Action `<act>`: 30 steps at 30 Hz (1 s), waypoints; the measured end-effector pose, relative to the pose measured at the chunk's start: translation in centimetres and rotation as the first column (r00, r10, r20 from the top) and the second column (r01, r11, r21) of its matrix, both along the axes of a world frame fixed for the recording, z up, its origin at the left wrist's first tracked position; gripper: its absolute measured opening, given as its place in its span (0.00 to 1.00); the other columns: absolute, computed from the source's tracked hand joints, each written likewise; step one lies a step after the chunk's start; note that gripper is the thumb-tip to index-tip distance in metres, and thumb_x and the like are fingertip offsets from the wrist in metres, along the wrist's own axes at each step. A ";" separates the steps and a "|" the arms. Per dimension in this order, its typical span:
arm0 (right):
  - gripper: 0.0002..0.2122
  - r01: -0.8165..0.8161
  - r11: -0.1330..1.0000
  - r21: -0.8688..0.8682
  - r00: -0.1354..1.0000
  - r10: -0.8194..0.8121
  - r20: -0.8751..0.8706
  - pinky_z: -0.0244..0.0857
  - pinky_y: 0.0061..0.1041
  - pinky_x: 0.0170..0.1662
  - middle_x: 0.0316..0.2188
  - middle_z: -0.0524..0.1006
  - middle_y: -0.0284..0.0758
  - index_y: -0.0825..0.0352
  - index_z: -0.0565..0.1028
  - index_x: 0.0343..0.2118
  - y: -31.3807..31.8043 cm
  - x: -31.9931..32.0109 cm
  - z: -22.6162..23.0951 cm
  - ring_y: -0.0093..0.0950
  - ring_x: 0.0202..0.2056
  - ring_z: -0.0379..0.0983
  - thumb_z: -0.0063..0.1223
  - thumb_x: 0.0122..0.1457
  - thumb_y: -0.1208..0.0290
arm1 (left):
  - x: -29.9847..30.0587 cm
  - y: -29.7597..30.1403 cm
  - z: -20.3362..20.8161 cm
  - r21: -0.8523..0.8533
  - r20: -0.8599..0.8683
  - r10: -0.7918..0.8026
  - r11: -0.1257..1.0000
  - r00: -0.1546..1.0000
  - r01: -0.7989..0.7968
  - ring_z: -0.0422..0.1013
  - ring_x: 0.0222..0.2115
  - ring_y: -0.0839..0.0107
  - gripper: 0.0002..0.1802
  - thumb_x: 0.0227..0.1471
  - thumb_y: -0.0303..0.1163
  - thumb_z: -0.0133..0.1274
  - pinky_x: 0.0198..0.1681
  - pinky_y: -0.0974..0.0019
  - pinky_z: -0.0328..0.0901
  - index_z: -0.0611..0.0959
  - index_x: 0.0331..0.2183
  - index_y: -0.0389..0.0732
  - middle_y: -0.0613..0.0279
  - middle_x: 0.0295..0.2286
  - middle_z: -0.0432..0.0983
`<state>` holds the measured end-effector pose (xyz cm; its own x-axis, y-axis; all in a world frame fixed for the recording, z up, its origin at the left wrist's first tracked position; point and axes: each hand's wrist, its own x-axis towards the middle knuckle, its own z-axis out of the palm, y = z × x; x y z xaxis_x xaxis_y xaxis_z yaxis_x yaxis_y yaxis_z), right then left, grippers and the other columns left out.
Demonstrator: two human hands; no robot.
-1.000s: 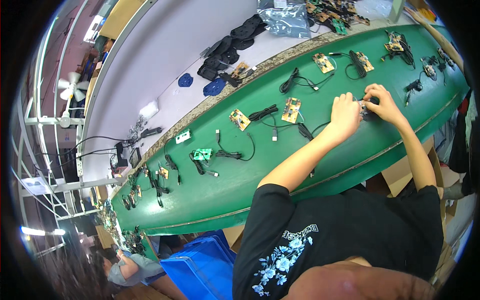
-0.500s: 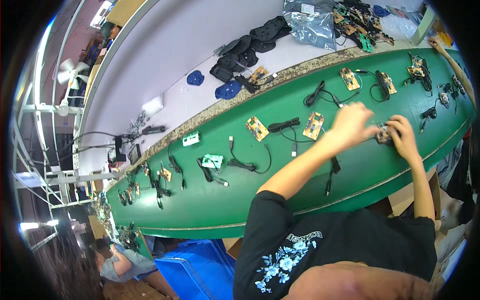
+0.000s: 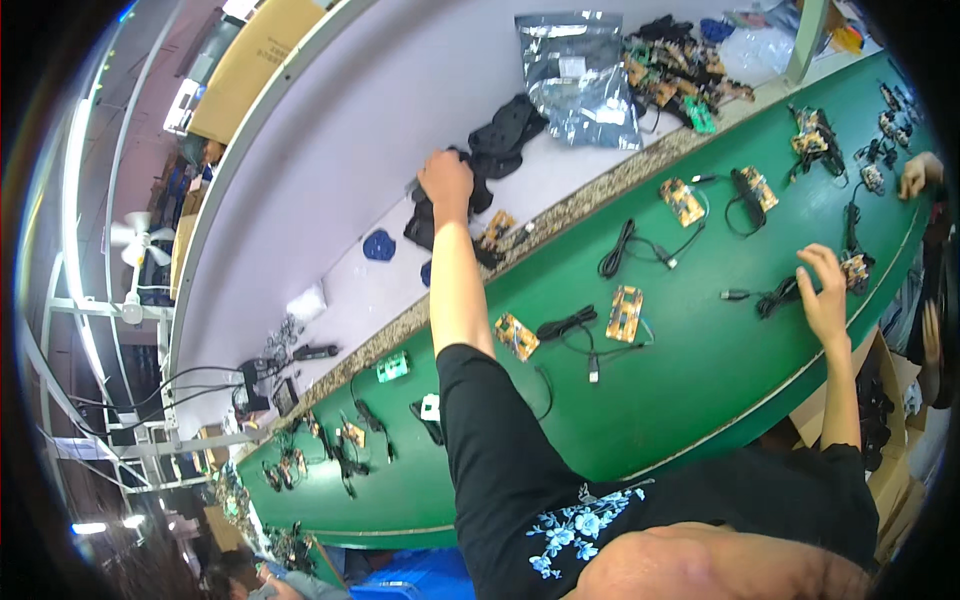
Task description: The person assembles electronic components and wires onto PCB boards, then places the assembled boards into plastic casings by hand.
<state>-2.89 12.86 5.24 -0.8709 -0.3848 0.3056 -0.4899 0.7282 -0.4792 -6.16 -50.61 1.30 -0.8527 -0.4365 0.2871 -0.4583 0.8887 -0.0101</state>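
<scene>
My left hand reaches over the ledge to a pile of black curved pieces. Its fingers are bent and closed among them; what they hold is hidden. On the green table, my right hand is open with fingers spread and appears to hold nothing. Beside it lie a small circuit board and a bundled black cable with a plug. More tan circuit boards with cables are spread along the table, one board near the middle and another close to my left arm.
A stone-patterned ledge edge runs along the table's far side. On the ledge lie a silvery bag, a heap of boards and a blue piece. Another person's hand rests at the right. Blue bins stand below the table.
My left hand has left the small circuit board and moved up and left to the black pieces. My right hand has let go of the board and opened. The view has shifted.
</scene>
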 end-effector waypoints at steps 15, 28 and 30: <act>0.18 -0.396 0.785 -0.477 0.673 0.601 0.431 0.71 0.24 0.41 0.46 0.78 0.39 0.70 0.76 0.48 -14.6 9.8 -0.4 0.29 0.45 0.75 0.62 0.52 0.77 | 21.0 29.1 4.6 0.367 -0.685 -0.543 0.318 0.486 0.874 0.77 0.34 0.59 0.09 0.43 0.20 0.59 0.37 0.57 0.71 0.82 0.31 0.39 0.57 0.32 0.81; 0.19 -0.773 0.630 0.078 0.630 0.745 0.219 0.45 0.56 0.66 0.61 0.69 0.41 0.60 0.78 0.47 -7.8 11.4 -0.4 0.41 0.64 0.61 0.64 0.50 0.67 | 33.8 -17.7 -7.4 0.195 -0.240 0.226 0.964 0.944 -0.181 0.72 0.49 0.45 0.26 0.55 0.42 0.53 0.55 0.47 0.65 0.77 0.55 0.44 0.47 0.46 0.79; 0.13 -0.708 0.706 -0.020 0.693 0.700 0.174 0.50 0.53 0.65 0.57 0.72 0.38 0.59 0.78 0.42 -6.8 12.1 -2.7 0.36 0.62 0.65 0.62 0.54 0.65 | 31.9 -17.6 -7.7 0.200 0.118 0.339 0.913 0.934 -0.356 0.78 0.39 0.49 0.18 0.52 0.38 0.56 0.46 0.53 0.71 0.86 0.43 0.40 0.46 0.38 0.82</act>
